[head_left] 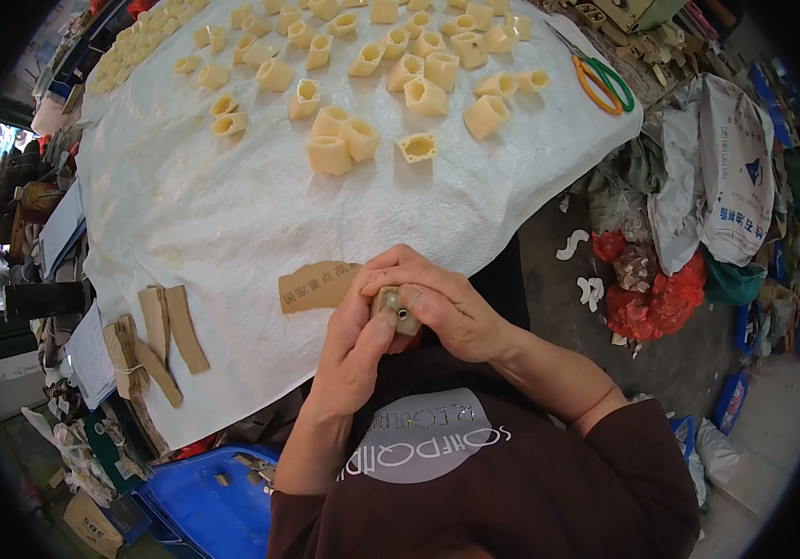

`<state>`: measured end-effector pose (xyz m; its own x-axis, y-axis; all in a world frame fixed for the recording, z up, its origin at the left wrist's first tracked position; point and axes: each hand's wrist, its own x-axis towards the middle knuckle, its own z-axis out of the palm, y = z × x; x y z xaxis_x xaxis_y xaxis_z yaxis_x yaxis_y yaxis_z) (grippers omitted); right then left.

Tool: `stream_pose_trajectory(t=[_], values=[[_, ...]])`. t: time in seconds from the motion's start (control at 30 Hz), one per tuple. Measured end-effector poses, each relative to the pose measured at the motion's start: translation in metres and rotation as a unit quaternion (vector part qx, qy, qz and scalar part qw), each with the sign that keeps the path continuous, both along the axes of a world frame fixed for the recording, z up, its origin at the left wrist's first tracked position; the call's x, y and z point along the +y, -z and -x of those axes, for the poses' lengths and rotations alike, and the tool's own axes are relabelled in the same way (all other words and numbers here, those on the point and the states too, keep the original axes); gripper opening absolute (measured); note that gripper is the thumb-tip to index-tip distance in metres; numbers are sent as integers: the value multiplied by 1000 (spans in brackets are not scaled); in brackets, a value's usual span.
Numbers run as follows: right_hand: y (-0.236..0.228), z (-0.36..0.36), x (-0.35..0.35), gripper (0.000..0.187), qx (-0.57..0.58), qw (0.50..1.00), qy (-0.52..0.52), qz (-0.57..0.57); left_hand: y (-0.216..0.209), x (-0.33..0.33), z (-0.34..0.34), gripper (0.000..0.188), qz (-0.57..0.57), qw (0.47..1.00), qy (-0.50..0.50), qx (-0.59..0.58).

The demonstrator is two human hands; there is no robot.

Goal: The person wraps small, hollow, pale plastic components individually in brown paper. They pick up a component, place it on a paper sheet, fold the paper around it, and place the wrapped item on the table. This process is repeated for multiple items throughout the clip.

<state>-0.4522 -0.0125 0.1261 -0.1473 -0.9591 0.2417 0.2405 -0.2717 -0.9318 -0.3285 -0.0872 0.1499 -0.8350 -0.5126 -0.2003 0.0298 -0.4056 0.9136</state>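
from where i stand, the left bare hand (349, 349) and the right bare hand (461, 321) are closed together around one workpiece, a small greyish-tan block (406, 326) with a round dark hole in its upward-facing end. the block is located between the two hands, in front of the torso. the left thumb bears on the block's left side; the right thumb lies beside the hole. the right fingers lap over the left hand at the far side.

just beyond the left hand lies a torn flat piece of brown printed cardboard (316, 287); contact with the fingers cannot be confirmed. farther left are narrow brown cardboard strips (186, 328), some tied with string. all rest on a white woven plastic sheet (232, 214).

well ahead of the hands, pale-yellow hollow blocks (329, 156) are scattered. ahead and to the right lie metal scissors with orange and green handles (597, 91). left of the hands, nearer the body, sits a blue plastic tub (204, 508).
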Motion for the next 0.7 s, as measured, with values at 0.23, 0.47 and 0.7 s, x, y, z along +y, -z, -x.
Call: stream_pose_trajectory(t=[0.23,0.47,0.7], values=[[-2,3,-2,37,-113,988,-71,-82,7,3,-1,43,-109,992,-41,38],[-1,-9,-2,36,-60,998,-16,-34,1,18,7,38,-45,988,-143,32],[-5,-15,-13,33,11,997,39,-61,9,13,-3,41,-111,969,-191,109]])
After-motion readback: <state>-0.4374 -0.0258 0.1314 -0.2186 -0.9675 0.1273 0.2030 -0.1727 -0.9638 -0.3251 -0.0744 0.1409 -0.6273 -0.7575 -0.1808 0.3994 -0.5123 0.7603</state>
